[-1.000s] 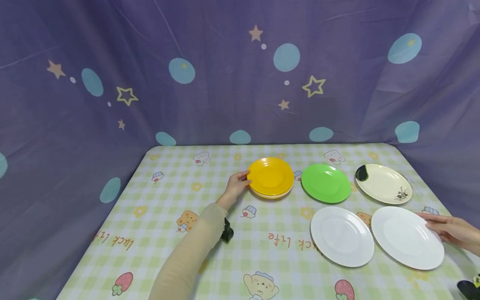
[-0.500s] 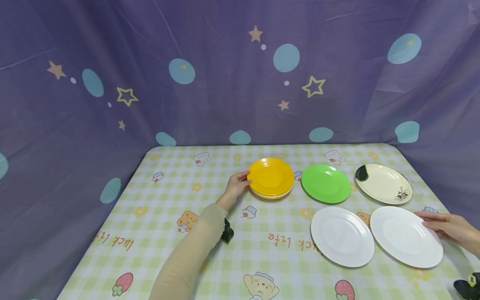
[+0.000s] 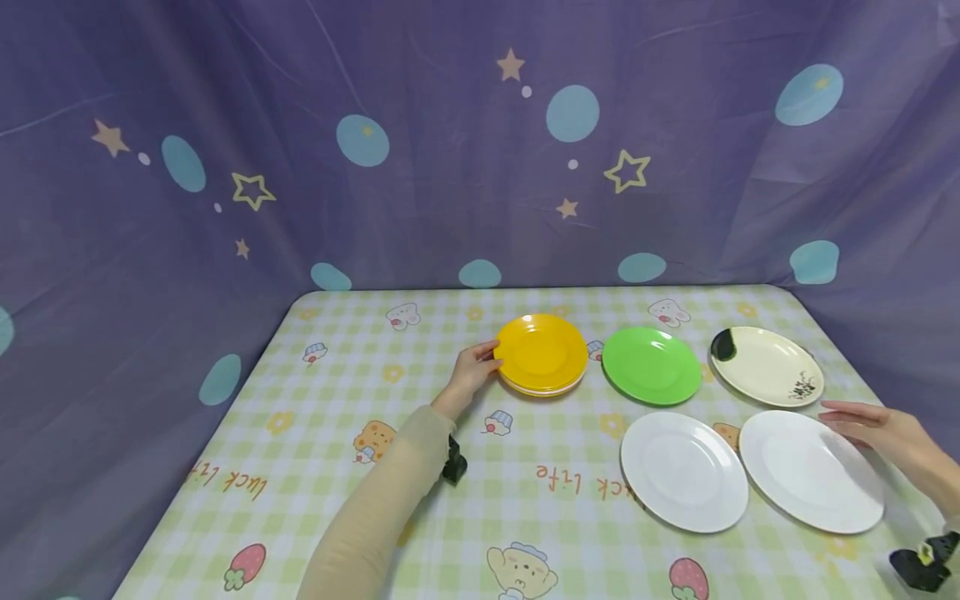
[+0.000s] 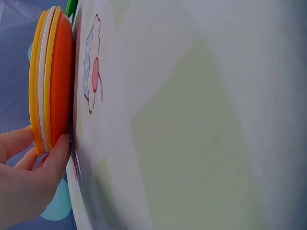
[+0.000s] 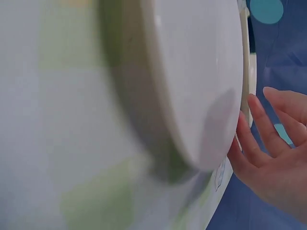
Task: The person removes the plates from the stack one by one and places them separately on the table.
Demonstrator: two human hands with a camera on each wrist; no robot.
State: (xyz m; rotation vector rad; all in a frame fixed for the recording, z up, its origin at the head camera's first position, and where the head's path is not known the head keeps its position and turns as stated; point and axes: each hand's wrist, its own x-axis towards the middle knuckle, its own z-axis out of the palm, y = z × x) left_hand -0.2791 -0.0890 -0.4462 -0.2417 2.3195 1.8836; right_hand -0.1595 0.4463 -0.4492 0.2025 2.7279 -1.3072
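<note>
In the head view my left hand (image 3: pixel 472 371) grips the left edge of a stack of yellow plates (image 3: pixel 542 353). The left wrist view shows yellow and white rims layered in this stack (image 4: pixel 48 81), with an orange underside, and fingers and thumb pinching its edge. My right hand (image 3: pixel 877 429), its fingers extended, is at the upper right rim of a white oval plate (image 3: pixel 812 472). Seen from the right wrist, the fingers of the right hand (image 5: pixel 273 148) are spread beside that plate's edge (image 5: pixel 201 86); whether a fingertip touches it, I cannot tell.
A green plate (image 3: pixel 651 365) lies right of the stack. Beyond it is a cream oval plate (image 3: pixel 767 367) with dark leaf and plant patterns. Another white plate (image 3: pixel 683 472) sits left of the oval one. A checked cloth (image 3: pixel 315 500) covers the table, with a purple curtain (image 3: pixel 450 217) behind.
My right hand has shifted up and left along the rim, from the white oval plate's right side toward the cream plate. The white oval plate slid slightly left. My left hand stayed still.
</note>
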